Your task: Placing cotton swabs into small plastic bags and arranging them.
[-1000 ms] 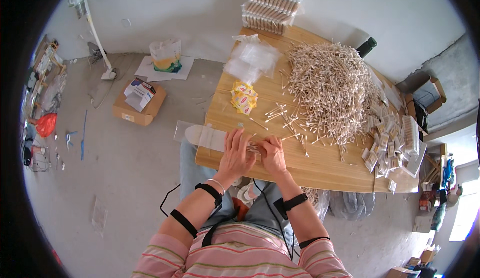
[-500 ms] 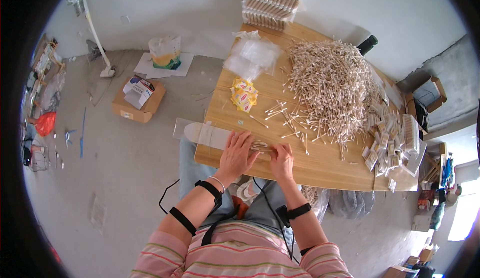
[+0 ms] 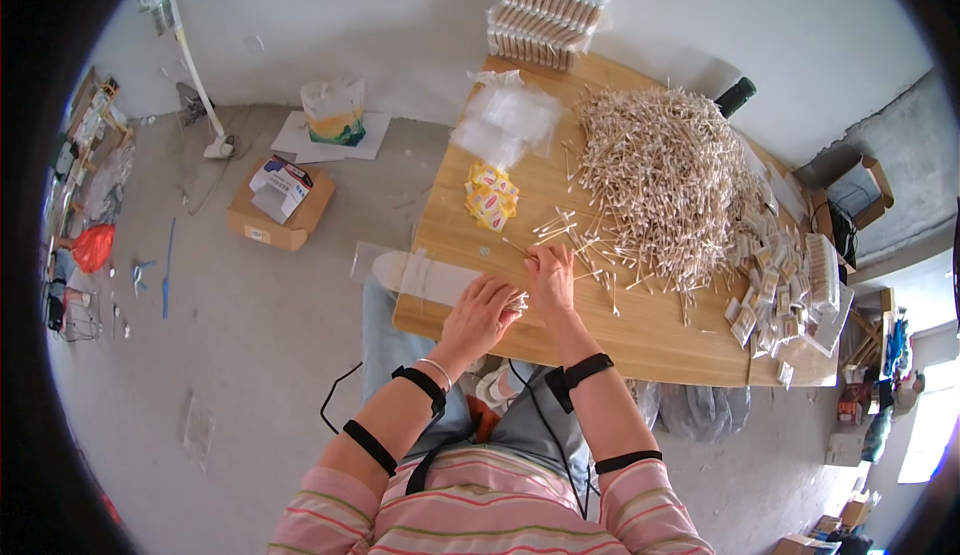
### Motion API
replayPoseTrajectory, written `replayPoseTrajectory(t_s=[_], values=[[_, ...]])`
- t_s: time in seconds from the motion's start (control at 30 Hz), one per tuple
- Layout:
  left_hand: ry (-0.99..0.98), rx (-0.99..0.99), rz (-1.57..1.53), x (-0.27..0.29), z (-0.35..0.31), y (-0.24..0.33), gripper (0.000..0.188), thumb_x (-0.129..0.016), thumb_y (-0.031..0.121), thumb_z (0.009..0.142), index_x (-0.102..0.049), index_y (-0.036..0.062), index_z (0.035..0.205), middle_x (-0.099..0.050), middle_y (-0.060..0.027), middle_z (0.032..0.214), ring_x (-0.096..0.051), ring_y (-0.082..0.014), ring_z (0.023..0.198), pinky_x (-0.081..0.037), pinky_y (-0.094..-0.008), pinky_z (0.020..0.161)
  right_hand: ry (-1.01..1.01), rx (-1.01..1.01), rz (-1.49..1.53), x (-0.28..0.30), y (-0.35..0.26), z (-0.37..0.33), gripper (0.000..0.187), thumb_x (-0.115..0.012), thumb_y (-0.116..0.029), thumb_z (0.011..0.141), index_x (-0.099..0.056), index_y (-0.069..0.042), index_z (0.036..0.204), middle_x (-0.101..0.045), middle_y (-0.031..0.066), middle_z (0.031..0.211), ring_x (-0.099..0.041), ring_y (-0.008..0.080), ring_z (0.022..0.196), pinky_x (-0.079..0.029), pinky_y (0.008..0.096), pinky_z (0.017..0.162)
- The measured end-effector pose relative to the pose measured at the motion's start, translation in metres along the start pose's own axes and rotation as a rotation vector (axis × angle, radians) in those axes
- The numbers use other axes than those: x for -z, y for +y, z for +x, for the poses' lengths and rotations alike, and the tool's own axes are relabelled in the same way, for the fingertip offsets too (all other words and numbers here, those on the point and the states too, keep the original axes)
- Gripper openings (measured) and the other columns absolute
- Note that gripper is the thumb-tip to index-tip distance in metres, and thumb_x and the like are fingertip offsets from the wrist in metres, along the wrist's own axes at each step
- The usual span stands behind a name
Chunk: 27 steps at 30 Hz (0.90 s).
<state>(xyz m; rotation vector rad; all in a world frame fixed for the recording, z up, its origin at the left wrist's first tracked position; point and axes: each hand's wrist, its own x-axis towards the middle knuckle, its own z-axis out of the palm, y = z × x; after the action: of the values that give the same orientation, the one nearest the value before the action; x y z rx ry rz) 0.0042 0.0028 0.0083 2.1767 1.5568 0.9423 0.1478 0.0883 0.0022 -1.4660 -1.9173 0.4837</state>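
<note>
My left hand (image 3: 479,315) is closed round a small bunch of cotton swabs (image 3: 517,302), whose white tips stick out toward the right. It rests at the table's near edge, beside a white rounded strip (image 3: 440,281). My right hand (image 3: 551,277) is farther in, its fingers pinched at a single loose cotton swab (image 3: 514,247); the fingertips partly hide the contact. Several scattered swabs (image 3: 556,223) lie just beyond that hand. Behind them rises a big heap of cotton swabs (image 3: 665,175).
Yellow-and-white labels (image 3: 490,195) and clear plastic bags (image 3: 508,120) lie on the table's left side. Filled swab packs are stacked (image 3: 545,17) at the back, and small packs (image 3: 770,275) are piled at right. A cardboard box (image 3: 280,210) sits on the floor at left.
My right hand has left the bunch beside my left hand and moved away from me, to the loose swab. My left hand still holds the bunch, shifted slightly.
</note>
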Motion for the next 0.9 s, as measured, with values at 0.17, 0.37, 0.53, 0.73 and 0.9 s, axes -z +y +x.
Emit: replayPoseTrajectory(t_s=[0.17, 0.37, 0.53, 0.73, 0.9], values=[[0.080, 0.124, 0.090, 0.001, 0.003, 0.010, 0.056, -0.072, 0.024, 0.080, -0.049, 0.0067, 0.128, -0.050, -0.0110, 0.131, -0.043, -0.0307, 0.125, -0.034, -0.0455, 0.109, -0.102, 0.108, 0.058, 0.000, 0.003, -0.014, 0.015, -0.060, 0.000, 0.080, -0.067, -0.004, 0.092, -0.061, 0.0144, 0.088, -0.057, 0.0364, 0.090, -0.047, 0.0436, 0.083], [-0.032, 0.051, 0.089, 0.000, -0.003, -0.002, 0.057, -0.070, 0.023, 0.081, -0.049, 0.0040, 0.129, -0.050, -0.0095, 0.132, -0.041, -0.0282, 0.129, -0.029, -0.0462, 0.113, 0.117, -0.045, 0.144, 0.022, 0.001, -0.056, 0.015, -0.057, 0.001, 0.082, -0.064, -0.003, 0.095, -0.060, 0.0160, 0.096, -0.054, 0.0366, 0.096, -0.044, 0.0428, 0.085], [-0.139, -0.052, 0.137, -0.004, -0.007, -0.009, 0.056, -0.067, 0.024, 0.083, -0.048, 0.0012, 0.131, -0.049, -0.0124, 0.134, -0.038, -0.0306, 0.133, -0.028, -0.0458, 0.113, 0.251, 0.015, 0.004, 0.033, 0.022, -0.075, 0.013, -0.058, 0.000, 0.083, -0.062, -0.004, 0.095, -0.057, 0.0141, 0.099, -0.053, 0.0363, 0.093, -0.045, 0.0431, 0.083], [-0.141, -0.030, 0.345, -0.012, 0.016, 0.014, 0.074, -0.064, 0.040, 0.084, -0.038, -0.0021, 0.140, -0.037, -0.0189, 0.147, -0.028, -0.0354, 0.141, -0.022, -0.0483, 0.115, 0.217, 0.002, 0.008, 0.026, 0.017, -0.074, 0.012, -0.057, -0.001, 0.082, -0.062, -0.004, 0.093, -0.056, 0.0151, 0.099, -0.052, 0.0365, 0.095, -0.045, 0.0444, 0.084], [-0.219, 0.157, 0.409, -0.024, 0.053, 0.020, 0.085, -0.059, 0.048, 0.088, -0.024, -0.0006, 0.148, -0.026, -0.0217, 0.153, -0.019, -0.0356, 0.144, -0.015, -0.0505, 0.117, 0.219, 0.007, 0.017, 0.024, 0.018, -0.073, 0.015, -0.057, -0.001, 0.080, -0.061, -0.004, 0.095, -0.056, 0.0154, 0.099, -0.053, 0.0366, 0.094, -0.045, 0.0446, 0.084]])
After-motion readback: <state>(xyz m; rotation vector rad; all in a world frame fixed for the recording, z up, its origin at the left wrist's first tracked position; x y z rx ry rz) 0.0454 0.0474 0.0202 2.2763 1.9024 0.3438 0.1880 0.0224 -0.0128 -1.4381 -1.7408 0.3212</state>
